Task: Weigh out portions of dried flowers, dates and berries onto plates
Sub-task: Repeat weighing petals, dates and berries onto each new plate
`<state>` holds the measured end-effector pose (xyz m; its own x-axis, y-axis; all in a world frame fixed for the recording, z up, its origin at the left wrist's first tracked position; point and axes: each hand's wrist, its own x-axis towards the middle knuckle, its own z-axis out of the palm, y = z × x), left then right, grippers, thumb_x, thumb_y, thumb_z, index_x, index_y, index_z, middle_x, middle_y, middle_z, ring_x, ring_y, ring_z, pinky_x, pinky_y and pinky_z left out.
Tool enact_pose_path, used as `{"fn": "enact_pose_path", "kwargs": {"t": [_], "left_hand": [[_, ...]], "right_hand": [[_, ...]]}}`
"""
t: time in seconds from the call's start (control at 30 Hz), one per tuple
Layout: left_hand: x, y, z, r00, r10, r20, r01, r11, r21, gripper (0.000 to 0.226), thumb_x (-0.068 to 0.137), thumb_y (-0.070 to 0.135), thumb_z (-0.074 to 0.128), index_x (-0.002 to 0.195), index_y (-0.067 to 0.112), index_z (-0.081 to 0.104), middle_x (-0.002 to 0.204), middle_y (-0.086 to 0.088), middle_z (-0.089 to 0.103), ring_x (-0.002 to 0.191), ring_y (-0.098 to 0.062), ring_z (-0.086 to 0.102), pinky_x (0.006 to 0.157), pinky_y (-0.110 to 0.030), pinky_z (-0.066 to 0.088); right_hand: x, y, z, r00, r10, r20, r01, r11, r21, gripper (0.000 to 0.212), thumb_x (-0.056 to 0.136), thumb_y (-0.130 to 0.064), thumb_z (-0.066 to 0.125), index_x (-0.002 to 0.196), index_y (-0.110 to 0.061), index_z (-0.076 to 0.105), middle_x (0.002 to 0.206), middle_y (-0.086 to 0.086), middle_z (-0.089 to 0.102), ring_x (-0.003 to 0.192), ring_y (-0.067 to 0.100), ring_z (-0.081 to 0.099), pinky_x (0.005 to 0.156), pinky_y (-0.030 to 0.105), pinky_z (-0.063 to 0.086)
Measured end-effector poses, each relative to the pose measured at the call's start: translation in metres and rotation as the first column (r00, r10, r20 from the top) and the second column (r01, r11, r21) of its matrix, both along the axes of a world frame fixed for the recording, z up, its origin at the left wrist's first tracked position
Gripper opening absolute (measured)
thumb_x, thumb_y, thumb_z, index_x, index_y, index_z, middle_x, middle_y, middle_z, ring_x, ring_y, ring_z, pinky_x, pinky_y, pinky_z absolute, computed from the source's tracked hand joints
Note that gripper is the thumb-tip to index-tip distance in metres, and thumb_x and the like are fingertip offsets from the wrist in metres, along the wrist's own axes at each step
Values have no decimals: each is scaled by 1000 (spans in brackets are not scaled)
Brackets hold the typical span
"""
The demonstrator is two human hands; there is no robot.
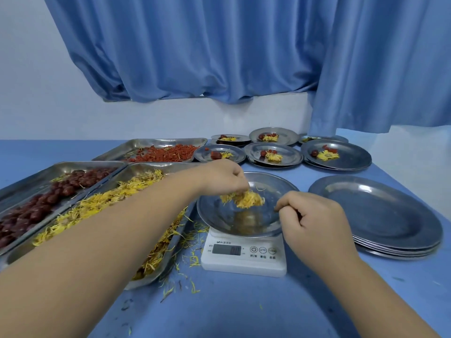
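A steel plate (219, 215) rests on a white digital scale (244, 254). My left hand (222, 178) hovers over the plate's far rim, fingers pinched on a clump of yellow dried flowers (246, 199) held just above the plate. My right hand (314, 220) is curled at the plate's right rim, thumb and forefinger pinching it. Three steel trays lie to the left: dried flowers (102, 203), dark red dates (44, 201), orange-red berries (166, 153).
Several filled plates (275, 154) with flower, date and berries stand at the back. A stack of bare plates (380, 213) sits to the right. Loose petals (190, 259) litter the blue table (231, 308). Blue curtains (219, 50) hang behind.
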<state>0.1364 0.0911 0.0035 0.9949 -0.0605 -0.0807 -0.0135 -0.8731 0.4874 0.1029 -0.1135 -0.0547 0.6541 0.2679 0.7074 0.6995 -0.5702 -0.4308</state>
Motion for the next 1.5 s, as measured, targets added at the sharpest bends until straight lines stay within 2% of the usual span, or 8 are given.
{"fn": "enact_pose_path", "kwargs": {"t": [0.2,0.27,0.63,0.97,1.07,1.17,1.37,1.5], "left_hand": [[-1,11,6,999,33,39,-33,999,5,28,91,39,55,88,13,66,94,-3,69,85,-22,64,82,-31,49],[-8,16,10,995,54,83,-53,998,-17,23,92,42,55,98,27,71,100,11,70,94,-5,64,78,-23,48],[-55,81,3,963,157,220,-139,986,-96,16,96,39,53,101,36,68,96,19,69,78,9,65,68,-20,44],[-103,257,31,816,541,203,-501,837,-219,32,88,51,56,97,24,71,105,-9,71,97,-33,67,93,-51,51],[-105,304,13,774,607,180,-592,795,-133,32,96,43,51,93,17,69,98,-15,69,94,-38,64,89,-50,49],[-102,331,-18,772,609,182,-624,780,37,33,100,34,47,105,10,68,97,-10,64,84,-24,56,80,-37,42],[-87,343,-48,829,559,-4,-528,786,320,57,84,-10,45,132,17,59,138,-7,56,127,-24,51,111,-44,36],[-83,344,-53,838,544,39,-522,779,346,57,81,-11,47,129,18,62,131,-6,62,117,-22,57,106,-41,42]], "right_hand": [[-1,0,0,1000,19,-20,-19,1000,-12,23,72,-14,40,64,-14,62,55,-3,56,55,20,52,51,39,46],[-2,2,0,999,30,-15,-31,999,-16,23,72,-14,40,63,-14,62,54,-4,55,54,19,52,49,38,46],[-26,34,-2,975,215,51,-216,976,9,33,77,-19,34,74,-15,67,62,-7,60,59,15,54,50,34,46],[-35,131,1,972,235,19,-227,954,-194,22,79,-15,44,72,-15,65,57,-3,59,53,18,55,48,34,45],[-34,139,-11,973,217,81,-181,930,-319,24,79,-17,42,68,-15,63,54,-3,56,50,19,52,43,34,43],[-31,140,-16,964,222,144,-168,935,-312,28,79,-18,41,67,-15,66,54,-3,56,49,18,53,42,33,43],[-31,143,-17,936,244,252,-164,940,-300,26,80,-15,44,66,-15,65,51,-4,51,46,17,47,40,32,40],[-29,142,-17,931,246,271,-171,946,-274,27,81,-15,43,65,-14,66,50,-3,50,45,19,46,39,31,40]]}}
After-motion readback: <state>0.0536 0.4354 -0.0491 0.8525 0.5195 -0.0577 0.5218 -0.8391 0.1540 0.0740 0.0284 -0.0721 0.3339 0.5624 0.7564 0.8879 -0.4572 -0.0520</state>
